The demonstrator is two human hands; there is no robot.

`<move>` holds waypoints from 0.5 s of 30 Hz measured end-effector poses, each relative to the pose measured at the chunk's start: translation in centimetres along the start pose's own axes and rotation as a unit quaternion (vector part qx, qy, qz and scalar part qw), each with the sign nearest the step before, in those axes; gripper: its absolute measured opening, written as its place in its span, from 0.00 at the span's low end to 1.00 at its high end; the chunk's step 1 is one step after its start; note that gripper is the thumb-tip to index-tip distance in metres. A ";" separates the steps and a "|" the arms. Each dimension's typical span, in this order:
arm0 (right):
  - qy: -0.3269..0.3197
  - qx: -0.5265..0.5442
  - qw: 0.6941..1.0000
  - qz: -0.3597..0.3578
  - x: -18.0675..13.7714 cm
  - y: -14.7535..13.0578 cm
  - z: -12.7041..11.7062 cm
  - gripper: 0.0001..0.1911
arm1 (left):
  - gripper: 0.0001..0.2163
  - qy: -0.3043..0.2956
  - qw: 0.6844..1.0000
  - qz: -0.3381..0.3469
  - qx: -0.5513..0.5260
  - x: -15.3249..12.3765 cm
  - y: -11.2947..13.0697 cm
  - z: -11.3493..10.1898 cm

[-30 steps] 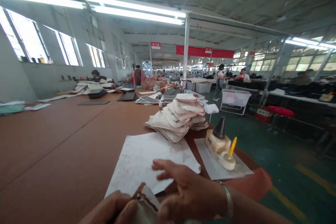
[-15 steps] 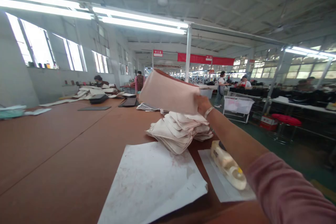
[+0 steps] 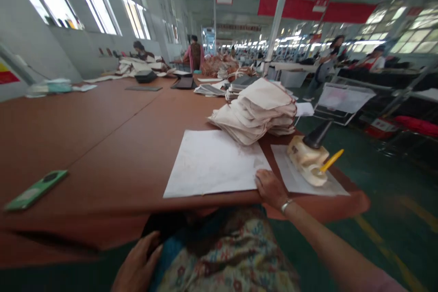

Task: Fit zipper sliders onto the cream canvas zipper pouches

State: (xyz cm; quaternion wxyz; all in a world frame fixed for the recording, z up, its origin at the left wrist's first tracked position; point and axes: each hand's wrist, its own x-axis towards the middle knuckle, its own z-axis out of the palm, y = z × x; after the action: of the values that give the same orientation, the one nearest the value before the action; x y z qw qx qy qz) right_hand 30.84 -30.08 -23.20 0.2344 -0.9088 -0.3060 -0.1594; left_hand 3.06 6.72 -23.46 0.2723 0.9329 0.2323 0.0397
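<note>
On the table's front edge, my right hand (image 3: 272,188) has its bent fingers closed over the lower right corner of a white sheet of paper (image 3: 215,164). Low in the view, beside my lap in a flowered apron (image 3: 226,255), is my left hand (image 3: 138,260). Its thumb and fingers are apart, with nothing visible in them. Behind the sheet, overlapping its far edge, lies an uneven stack of pale fabric pieces (image 3: 253,114) with reddish edges. To the right, a cream plastic glue container (image 3: 304,159) with a black cone and a yellow-handled tool stands on another white sheet.
A green phone-like object (image 3: 36,190) lies on the brown table (image 3: 102,155) at left. Dark and grey pieces (image 3: 185,83) lie farther back. People (image 3: 195,52) are in the background. A white bin (image 3: 344,97) stands on the floor at right.
The pale piece my right hand held up now rests on the stack. That hand has come back to the sheet's near corner. My view has tilted down, and my left hand now shows.
</note>
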 end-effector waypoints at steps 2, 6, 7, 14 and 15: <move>-0.017 -0.030 0.999 0.003 -0.9 0.7 0.6 0.12 | 0.23 -0.030 0.999 -0.027 -0.030 -1.2 0.1 0.1; -0.025 -0.072 0.997 -0.021 -0.9 1.7 1.2 0.11 | 0.24 -0.089 0.988 -0.055 -0.115 -4.1 1.2 -1.6; -0.020 -0.080 0.996 -0.027 -0.9 1.8 1.1 0.11 | 0.23 -0.103 0.983 -0.063 -0.138 -5.0 1.6 -2.4; 0.009 -0.096 0.994 -0.053 -1.4 1.8 1.0 0.09 | 0.23 -0.188 0.944 -0.145 -0.229 -11.3 1.7 -10.1; 0.012 -0.093 0.994 -0.053 -1.4 1.8 1.1 0.09 | 0.23 -0.198 0.940 -0.160 -0.228 -12.2 1.1 -11.1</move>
State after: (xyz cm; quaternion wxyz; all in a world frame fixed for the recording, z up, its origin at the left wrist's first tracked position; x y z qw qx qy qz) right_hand 31.06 -31.44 -25.32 0.1440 -0.9073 -0.3347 -0.2097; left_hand -9.57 5.81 -12.84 0.5210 0.7853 0.3048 -0.1376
